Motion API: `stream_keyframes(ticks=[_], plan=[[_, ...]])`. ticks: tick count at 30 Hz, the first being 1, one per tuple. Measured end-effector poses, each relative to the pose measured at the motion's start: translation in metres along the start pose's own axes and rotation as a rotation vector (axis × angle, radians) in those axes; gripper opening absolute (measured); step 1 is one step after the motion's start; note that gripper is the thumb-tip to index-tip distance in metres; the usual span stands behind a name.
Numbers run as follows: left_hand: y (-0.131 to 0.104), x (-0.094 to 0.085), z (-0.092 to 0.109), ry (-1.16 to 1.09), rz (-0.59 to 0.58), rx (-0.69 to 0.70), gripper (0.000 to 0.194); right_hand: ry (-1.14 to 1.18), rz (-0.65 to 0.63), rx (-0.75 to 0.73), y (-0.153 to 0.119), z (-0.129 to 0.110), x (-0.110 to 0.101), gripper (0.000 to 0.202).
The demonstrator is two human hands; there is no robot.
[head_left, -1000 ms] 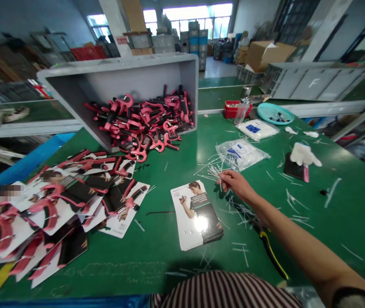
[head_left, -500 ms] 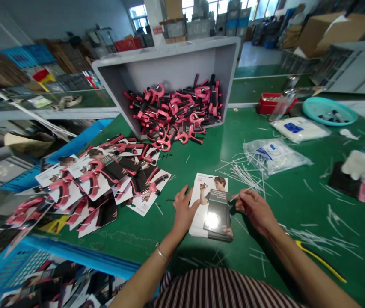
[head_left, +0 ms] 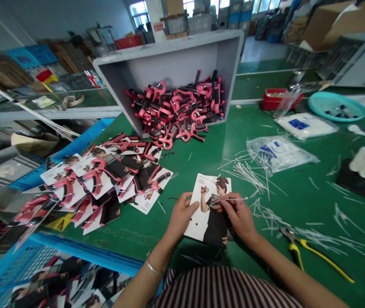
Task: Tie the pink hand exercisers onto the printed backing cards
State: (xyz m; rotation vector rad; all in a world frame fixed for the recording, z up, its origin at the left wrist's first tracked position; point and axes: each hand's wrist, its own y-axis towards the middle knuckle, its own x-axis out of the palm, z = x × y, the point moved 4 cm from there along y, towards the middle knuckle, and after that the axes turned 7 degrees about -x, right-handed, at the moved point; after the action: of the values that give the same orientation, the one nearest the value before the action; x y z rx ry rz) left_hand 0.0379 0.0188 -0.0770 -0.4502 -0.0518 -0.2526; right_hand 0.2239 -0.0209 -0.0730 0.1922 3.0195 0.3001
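A printed backing card (head_left: 198,226) with small holes lies in front of me, slightly turned. My left hand (head_left: 182,214) grips it by the left edge, thumb on top and fingers partly hidden. My right hand (head_left: 238,216) is closed in a pinch on a thin white cable tie (head_left: 233,198) above the card's upper right part. Whether the tie passes through a hole cannot be seen. Beyond the card, to the right, loose cable ties (head_left: 248,177) are spread on the green table. Yellow-and-black pliers (head_left: 293,241) lie beside my right forearm.
A tipped grey bin (head_left: 169,49) holds pink-and-black hand grips (head_left: 182,107). Carded hand grips (head_left: 99,179) are heaped at left, above a blue crate (head_left: 18,265). Cable tie bags (head_left: 281,154), a red box (head_left: 278,99) and a turquoise tray (head_left: 336,107) stand right.
My right hand has moved left over the card with the cable tie. The top card now shows a different face with holes, and my left hand grips its edge. The pliers' jaws are now visible.
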Motion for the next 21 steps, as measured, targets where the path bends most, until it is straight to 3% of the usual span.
stream_keyframes(ticks=[6,11,16,19,21], plan=[[0.001,-0.005,0.008,-0.019,-0.016,-0.011,0.045,-0.089,0.003,-0.023,-0.002,0.007,0.003,0.016],[-0.001,-0.001,0.007,-0.089,0.004,0.006,0.040,-0.241,-0.023,-0.158,-0.005,0.004,0.009,0.010],[-0.002,0.005,-0.006,0.174,-0.003,0.068,0.021,-0.187,-0.096,-0.188,-0.008,0.004,0.012,0.011],[-0.009,0.007,0.003,0.408,-0.020,0.195,0.009,-0.152,-0.144,-0.184,-0.007,0.003,0.010,0.013],[-0.018,0.005,0.010,0.692,0.030,0.277,0.013,-0.137,-0.172,-0.172,-0.005,0.002,0.009,0.015]])
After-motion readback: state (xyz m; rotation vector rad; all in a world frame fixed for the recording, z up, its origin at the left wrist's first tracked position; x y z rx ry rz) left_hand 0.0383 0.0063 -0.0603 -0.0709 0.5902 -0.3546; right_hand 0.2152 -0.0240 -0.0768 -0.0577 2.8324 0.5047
